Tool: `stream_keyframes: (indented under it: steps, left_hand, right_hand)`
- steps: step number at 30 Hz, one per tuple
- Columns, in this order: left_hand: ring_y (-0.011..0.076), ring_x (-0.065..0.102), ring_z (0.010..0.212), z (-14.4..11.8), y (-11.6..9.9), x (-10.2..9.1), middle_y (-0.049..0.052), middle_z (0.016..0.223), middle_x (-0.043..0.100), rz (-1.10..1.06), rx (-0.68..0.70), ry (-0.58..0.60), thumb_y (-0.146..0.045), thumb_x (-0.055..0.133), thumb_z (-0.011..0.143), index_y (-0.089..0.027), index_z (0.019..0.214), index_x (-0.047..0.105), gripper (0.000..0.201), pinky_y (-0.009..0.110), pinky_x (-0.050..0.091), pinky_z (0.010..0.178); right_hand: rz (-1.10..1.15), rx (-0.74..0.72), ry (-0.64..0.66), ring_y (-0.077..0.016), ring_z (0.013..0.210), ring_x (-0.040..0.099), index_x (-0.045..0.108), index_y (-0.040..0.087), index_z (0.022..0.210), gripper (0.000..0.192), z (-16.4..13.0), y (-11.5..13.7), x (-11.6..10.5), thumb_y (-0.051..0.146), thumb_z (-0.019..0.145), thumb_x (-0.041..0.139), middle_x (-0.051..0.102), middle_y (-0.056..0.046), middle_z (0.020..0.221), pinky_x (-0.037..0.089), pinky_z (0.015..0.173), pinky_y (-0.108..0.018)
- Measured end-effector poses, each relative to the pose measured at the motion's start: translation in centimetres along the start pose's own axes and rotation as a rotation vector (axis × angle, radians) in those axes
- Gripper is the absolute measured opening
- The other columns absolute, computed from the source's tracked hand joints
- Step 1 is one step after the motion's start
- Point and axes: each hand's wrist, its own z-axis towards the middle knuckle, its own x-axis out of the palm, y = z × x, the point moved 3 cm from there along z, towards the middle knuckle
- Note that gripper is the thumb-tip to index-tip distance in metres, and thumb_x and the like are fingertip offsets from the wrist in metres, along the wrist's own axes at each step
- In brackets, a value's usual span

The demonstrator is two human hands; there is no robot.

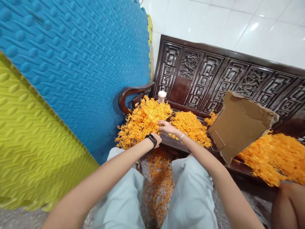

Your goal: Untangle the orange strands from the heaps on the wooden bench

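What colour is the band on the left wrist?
Black; the band shows clearly in the head view, beside the orange pile.

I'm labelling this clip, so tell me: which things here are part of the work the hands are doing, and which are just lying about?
In hand:
left hand at the left orange pile
right hand between that pile and the middle orange pile

Lying about:
cardboard box
white-capped jar
right orange pile
orange bits on the floor
blue foam mat
carved wooden bench

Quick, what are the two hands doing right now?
Left hand: curled at the orange sprigs; grip cannot be told.
Right hand: fingers open, touching the sprigs.
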Motion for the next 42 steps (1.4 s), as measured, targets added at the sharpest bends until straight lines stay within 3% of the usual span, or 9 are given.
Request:
stream_keyframes:
  steps: [8,13,16,19,22,26,29,35,42]
  left_hand:
    - [0.0287,0.054,0.103,1.1,2.5,-2.0,0.023,0.108,0.06,-0.007,-0.126,-0.389,-0.008,0.038,0.08,-0.004,0.108,0.058,0.035,0.04,0.038,0.085]
    - [0.0316,0.045,0.114,0.9,4.8,-2.8,0.025,0.124,0.049,-0.068,-0.191,-0.601,-0.014,0.037,0.082,-0.001,0.122,0.044,0.043,0.043,0.036,0.09]
    - [0.031,0.052,0.104,0.7,6.6,-3.0,0.024,0.113,0.056,-0.356,-0.331,-0.777,-0.025,0.043,0.081,-0.001,0.124,0.039,0.05,0.041,0.042,0.082]
    - [0.0232,0.06,0.077,0.5,8.2,-2.7,0.013,0.091,0.062,-0.793,-0.478,-0.894,-0.03,0.049,0.078,-0.008,0.13,0.031,0.059,0.035,0.047,0.067]
    - [0.0145,0.058,0.064,0.5,8.9,-2.6,0.006,0.088,0.061,-1.069,-0.394,-0.93,-0.017,0.052,0.073,-0.018,0.133,0.031,0.064,0.03,0.047,0.063]
    - [0.0181,0.059,0.084,0.7,9.2,-2.7,0.007,0.099,0.061,-1.079,-0.201,-0.909,-0.014,0.056,0.067,-0.018,0.103,0.059,0.037,0.032,0.048,0.076]
    - [0.0211,0.058,0.093,0.9,9.5,-2.8,0.007,0.097,0.063,-1.098,-0.233,-0.938,-0.024,0.058,0.07,-0.017,0.087,0.061,0.019,0.034,0.047,0.08]
    - [0.0113,0.056,0.053,1.7,9.8,-3.2,0.005,0.078,0.063,-1.51,-0.37,-0.9,-0.041,0.056,0.072,-0.015,0.085,0.055,0.028,0.023,0.045,0.045]
    - [0.0088,0.048,0.034,1.4,11.4,-5.6,0.0,0.05,0.057,-1.563,-0.434,-0.925,-0.046,0.05,0.076,-0.015,0.072,0.053,0.031,0.02,0.037,0.036]
  right_hand:
    - [0.71,-0.171,-0.216,-0.0169,0.101,0.055,0.07,0.022,0.087,0.021,-1.5,4.2,-4.4,0.025,0.069,0.06,0.064,-0.002,0.108,0.042,0.077,-0.026]
    - [0.913,-0.182,-0.252,-0.0157,0.096,0.056,0.07,0.022,0.081,0.018,-2.5,4.9,-6.1,0.024,0.064,0.064,0.065,-0.002,0.104,0.042,0.074,-0.025]
    - [0.965,-0.187,-0.231,-0.0153,0.093,0.057,0.07,0.023,0.077,0.015,-3.0,4.9,-6.4,0.025,0.065,0.064,0.067,-0.001,0.096,0.043,0.078,-0.027]
    - [0.981,-0.202,-0.141,-0.0146,0.085,0.058,0.07,0.022,0.072,0.01,-3.5,5.1,-6.1,0.026,0.065,0.064,0.067,0.0,0.085,0.044,0.079,-0.03]
    - [0.938,-0.182,-0.023,-0.0149,0.081,0.058,0.069,0.02,0.07,0.01,-3.9,5.3,-5.5,0.028,0.065,0.066,0.067,-0.002,0.081,0.044,0.079,-0.032]
    - [0.902,-0.171,-0.019,-0.0158,0.086,0.059,0.068,0.019,0.074,0.012,-4.3,5.3,-5.7,0.028,0.065,0.066,0.066,-0.003,0.085,0.043,0.079,-0.03]
    - [0.922,-0.215,-0.065,-0.0165,0.093,0.059,0.065,0.022,0.088,0.02,-4.4,5.0,-6.4,0.028,0.07,0.062,0.065,-0.003,0.094,0.043,0.08,-0.03]
    - [0.994,-0.239,-0.107,-0.0139,0.095,0.058,0.053,0.03,0.115,0.042,-4.0,4.8,-6.5,0.027,0.073,0.057,0.061,0.0,0.112,0.045,0.081,-0.029]
    - [0.975,-0.168,-0.353,-0.015,0.1,0.058,0.039,0.032,0.127,0.057,-3.0,5.3,-5.7,0.028,0.072,0.057,0.056,-0.002,0.121,0.046,0.084,-0.03]
